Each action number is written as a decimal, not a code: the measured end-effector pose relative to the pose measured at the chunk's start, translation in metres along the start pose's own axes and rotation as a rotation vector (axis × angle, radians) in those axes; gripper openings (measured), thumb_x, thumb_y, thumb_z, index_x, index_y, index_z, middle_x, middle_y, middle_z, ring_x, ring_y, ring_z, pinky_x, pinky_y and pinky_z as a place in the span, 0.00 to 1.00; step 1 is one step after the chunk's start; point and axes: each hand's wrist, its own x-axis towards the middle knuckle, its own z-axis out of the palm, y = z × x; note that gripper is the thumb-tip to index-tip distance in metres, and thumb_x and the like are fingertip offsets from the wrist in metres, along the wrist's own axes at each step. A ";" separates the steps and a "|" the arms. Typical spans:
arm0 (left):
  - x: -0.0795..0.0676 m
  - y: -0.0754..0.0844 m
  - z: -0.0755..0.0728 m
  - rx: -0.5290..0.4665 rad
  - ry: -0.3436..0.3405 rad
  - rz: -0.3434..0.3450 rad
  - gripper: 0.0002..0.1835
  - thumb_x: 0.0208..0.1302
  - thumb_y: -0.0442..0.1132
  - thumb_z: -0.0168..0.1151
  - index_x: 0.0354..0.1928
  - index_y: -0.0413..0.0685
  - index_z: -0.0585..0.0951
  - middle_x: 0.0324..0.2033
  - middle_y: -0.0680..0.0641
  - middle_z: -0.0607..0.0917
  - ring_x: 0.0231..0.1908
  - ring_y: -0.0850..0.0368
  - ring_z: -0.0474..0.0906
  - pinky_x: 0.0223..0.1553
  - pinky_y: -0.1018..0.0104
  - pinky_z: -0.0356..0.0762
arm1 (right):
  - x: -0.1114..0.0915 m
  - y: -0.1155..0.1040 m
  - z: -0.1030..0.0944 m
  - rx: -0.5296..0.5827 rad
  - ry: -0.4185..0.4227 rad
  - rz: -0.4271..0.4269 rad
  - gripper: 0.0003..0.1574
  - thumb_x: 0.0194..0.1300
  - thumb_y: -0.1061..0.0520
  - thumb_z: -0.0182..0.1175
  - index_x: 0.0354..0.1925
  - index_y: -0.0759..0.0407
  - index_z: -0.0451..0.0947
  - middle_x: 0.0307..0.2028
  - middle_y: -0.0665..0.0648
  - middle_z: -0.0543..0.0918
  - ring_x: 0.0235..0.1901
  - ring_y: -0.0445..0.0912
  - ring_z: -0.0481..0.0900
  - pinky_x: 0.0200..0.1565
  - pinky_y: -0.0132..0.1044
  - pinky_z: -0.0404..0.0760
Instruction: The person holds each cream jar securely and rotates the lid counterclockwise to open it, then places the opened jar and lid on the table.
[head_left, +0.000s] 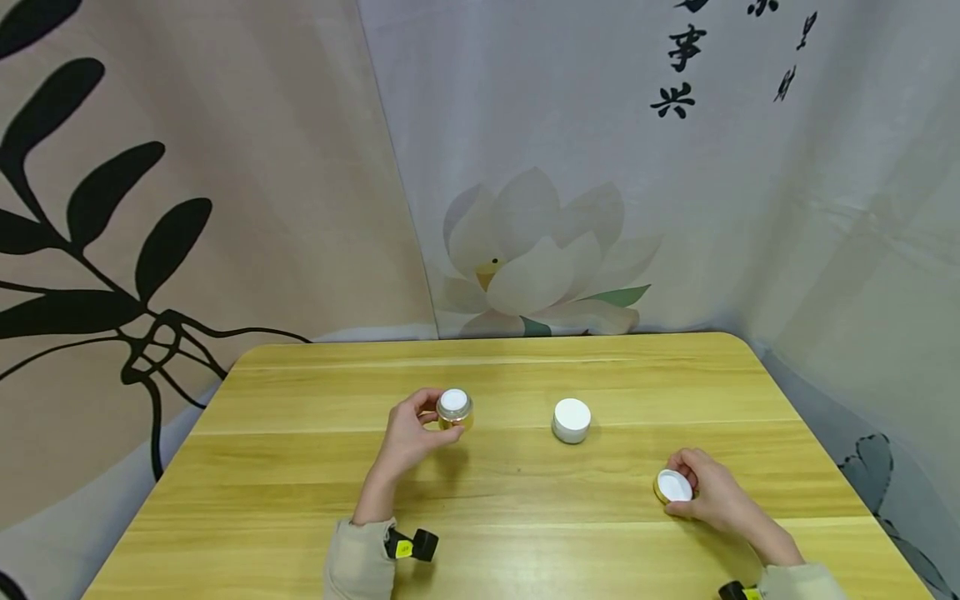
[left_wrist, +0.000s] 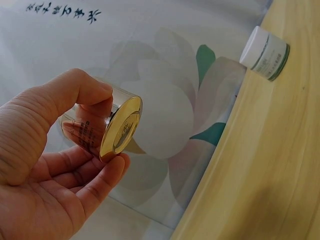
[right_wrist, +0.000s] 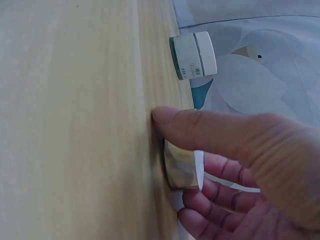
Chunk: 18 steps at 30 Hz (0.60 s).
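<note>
My left hand grips a small glass cream jar between thumb and fingers, held above the table. In the head view its top shows white with no lid on it; the left wrist view shows its shiny gold base and small print on its side. Over at the right, my right hand pinches a gold jar lid by its edge, white inside facing up, close over the tabletop. The right wrist view shows the lid's gold side, partly covered by the thumb.
Between the hands, toward the back of the wooden table, stands a second jar with a white lid and a printed label. A hanging cloth with plant, lotus and written characters rises behind the table's far edge.
</note>
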 end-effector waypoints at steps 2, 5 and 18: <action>-0.002 0.009 -0.001 0.010 -0.007 0.002 0.23 0.42 0.22 0.70 0.44 0.28 0.77 0.39 0.39 0.80 0.42 0.47 0.75 0.47 0.53 0.77 | 0.000 0.000 0.000 0.003 0.000 0.000 0.32 0.29 0.63 0.79 0.34 0.61 0.71 0.28 0.51 0.69 0.26 0.36 0.63 0.25 0.28 0.66; -0.003 0.011 -0.001 0.011 -0.012 0.002 0.22 0.42 0.22 0.70 0.44 0.28 0.77 0.39 0.39 0.80 0.42 0.47 0.75 0.47 0.54 0.77 | 0.000 0.000 0.001 0.008 0.008 -0.014 0.32 0.28 0.63 0.79 0.33 0.61 0.71 0.28 0.51 0.69 0.26 0.36 0.63 0.25 0.28 0.66; 0.005 -0.028 0.003 -0.010 -0.006 0.003 0.24 0.41 0.24 0.72 0.45 0.34 0.77 0.41 0.42 0.80 0.44 0.48 0.75 0.48 0.56 0.77 | 0.000 -0.001 -0.002 0.036 -0.057 0.032 0.32 0.32 0.60 0.79 0.36 0.63 0.71 0.30 0.52 0.70 0.27 0.37 0.64 0.26 0.28 0.67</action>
